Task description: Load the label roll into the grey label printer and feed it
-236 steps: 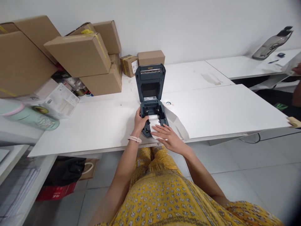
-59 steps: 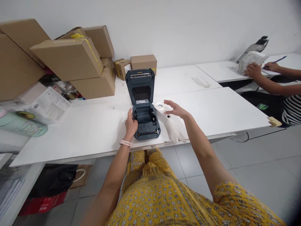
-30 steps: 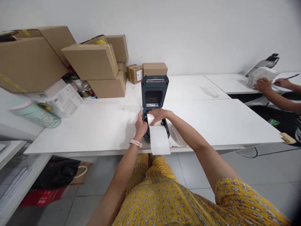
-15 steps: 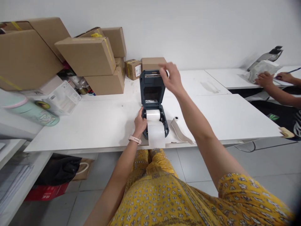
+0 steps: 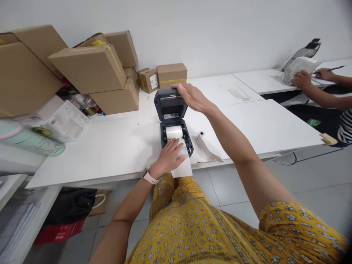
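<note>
A dark label printer (image 5: 190,147) stands at the table's front edge with its lid (image 5: 172,101) raised and tilted forward. Inside sits a white label roll (image 5: 174,132), and its paper strip (image 5: 182,170) runs out over the front edge. My left hand (image 5: 173,153) lies flat on that strip, fingers stretched out and slightly apart. My right hand (image 5: 191,96) grips the top edge of the lid; its fingertips are partly hidden behind it. To the right of the printer, a small partly unrolled paper roll (image 5: 201,135) rests on the table.
Cardboard boxes (image 5: 90,69) are stacked at the back left, near a mint-green bottle (image 5: 41,141) and a white printed box (image 5: 64,121). At the right, another person's hands (image 5: 302,79) hold a package and a pen. The table's front edge (image 5: 110,176) runs close to my body.
My left hand has moved from the printer's left side onto the paper strip. My right hand has come down onto the lid's top edge, and the lid now leans further forward.
</note>
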The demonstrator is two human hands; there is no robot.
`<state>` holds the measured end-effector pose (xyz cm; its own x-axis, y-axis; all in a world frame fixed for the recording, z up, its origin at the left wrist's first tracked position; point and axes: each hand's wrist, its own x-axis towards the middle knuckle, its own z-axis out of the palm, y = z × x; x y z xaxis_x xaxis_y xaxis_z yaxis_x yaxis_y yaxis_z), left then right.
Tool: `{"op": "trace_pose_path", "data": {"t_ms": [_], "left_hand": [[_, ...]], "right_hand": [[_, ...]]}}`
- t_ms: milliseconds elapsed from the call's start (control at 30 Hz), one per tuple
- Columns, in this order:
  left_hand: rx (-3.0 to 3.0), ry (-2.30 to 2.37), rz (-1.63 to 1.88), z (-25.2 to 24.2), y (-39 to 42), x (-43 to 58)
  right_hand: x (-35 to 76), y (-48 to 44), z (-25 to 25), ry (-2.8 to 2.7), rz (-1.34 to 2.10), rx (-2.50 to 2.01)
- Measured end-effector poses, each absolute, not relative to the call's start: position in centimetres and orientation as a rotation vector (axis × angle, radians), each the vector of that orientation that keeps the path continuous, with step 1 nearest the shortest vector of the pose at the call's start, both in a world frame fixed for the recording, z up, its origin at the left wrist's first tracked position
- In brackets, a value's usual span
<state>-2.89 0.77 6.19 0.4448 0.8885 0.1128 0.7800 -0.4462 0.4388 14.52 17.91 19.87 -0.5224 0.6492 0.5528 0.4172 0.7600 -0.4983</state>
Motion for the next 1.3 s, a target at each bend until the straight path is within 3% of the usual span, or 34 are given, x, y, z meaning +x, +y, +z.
{"op": "trace_pose_path", "data": {"t_ms": [200,433,600,767,1000,1300], "left_hand": [[2.553,1.494,0.48,3.8,-4.5,-1.3],[2.479,1.501,0.631,2.1,-9.5,-0.4],[2.212,1.52,1.168,3.5,-9.8,-1.7],[1.868,1.903,1.811,7.3,-3.1,-2.8],[2.142,1.516,1.544,10.1,4.3,-2.0],[2.423,1.295,1.211,9.3,4.1,-2.1]], "right_hand": [[15.8,10.7,17.3,-2.247,0.344,-0.793],[16.6,4.2,8.4,-2.284,0.226,-0.827],[16.0,2.0,3.6,-2.211,0.206,-0.901],[15.3,3.0,4.5,-2.247,0.171,-0.926],[13.0,7.2,8.6,-2.585,0.157,-0.744],[12.3,8.0,7.3,-2.737,0.401,-0.602]]}}
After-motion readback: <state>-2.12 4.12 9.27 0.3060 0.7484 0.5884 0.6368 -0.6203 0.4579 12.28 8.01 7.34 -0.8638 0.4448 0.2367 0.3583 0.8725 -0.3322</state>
